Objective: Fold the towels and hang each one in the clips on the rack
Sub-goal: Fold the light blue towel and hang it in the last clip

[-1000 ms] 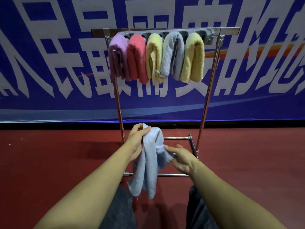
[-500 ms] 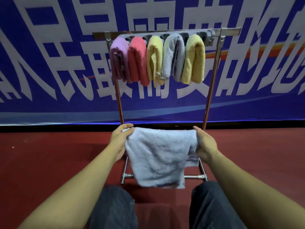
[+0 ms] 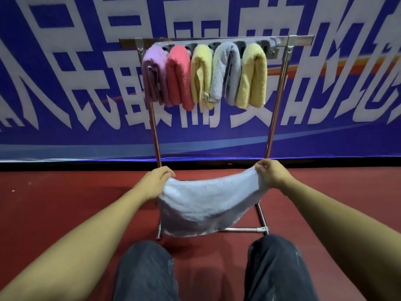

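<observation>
**Sixth towel spread for folding**

A pale blue towel hangs slack between the two hands, low and near, in front of the rack. It is held by its top corners so the cloth opens flat and the edges can be matched; that looks like the start of a fold.

The left hand has its fingers curled over the left corner, pinching it. The right hand does the same at the right corner, held a little higher, so the top edge sags between them.

Five folded towels already hang side by side from the clips on the top bar: purple, red, yellow, grey, yellow. The clip at the right end looks free, probably meant for this towel.
</observation>
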A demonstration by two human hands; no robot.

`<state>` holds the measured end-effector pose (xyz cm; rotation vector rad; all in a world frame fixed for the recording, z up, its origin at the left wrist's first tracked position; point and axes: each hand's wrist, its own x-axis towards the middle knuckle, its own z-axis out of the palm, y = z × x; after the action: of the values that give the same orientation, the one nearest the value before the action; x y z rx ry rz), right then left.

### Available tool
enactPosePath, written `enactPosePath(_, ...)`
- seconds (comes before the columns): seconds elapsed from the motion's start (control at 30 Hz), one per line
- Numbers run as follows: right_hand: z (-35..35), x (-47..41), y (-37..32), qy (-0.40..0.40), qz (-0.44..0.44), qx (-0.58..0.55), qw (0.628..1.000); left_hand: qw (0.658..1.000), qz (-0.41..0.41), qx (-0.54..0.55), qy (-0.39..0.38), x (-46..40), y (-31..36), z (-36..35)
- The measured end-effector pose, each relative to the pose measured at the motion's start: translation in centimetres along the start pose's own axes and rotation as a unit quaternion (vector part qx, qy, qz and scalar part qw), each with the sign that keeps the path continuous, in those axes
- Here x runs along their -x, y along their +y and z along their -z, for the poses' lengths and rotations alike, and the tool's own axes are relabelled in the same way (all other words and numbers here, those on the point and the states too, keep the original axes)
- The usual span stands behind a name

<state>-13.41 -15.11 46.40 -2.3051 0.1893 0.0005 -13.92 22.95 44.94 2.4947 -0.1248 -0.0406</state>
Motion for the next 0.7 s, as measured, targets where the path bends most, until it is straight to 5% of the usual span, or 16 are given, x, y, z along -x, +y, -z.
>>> enactPosePath(0.17,-0.3,-0.1,0.0,0.048,-0.042,-0.194,0.979,0.983,0.053,0.147,0.1,0.1,-0.7,0.2)
enactPosePath(0.3,0.5,0.0,-1.2,-0.031,-0.131,-0.363,0.922,0.908,0.179,0.368,0.089,0.0,-0.3,0.8)
enactPosePath(0.43,1.4,-0.3,-1.9,-0.065,-0.119,-0.373,0.918,0.863,0.199,0.457,0.084,0.0,0.2,1.8)
enactPosePath(0.7,1.5,-0.5,-2.6,0.005,-0.027,-0.311,0.95,0.88,0.137,0.427,0.156,0.2,-0.2,2.3)
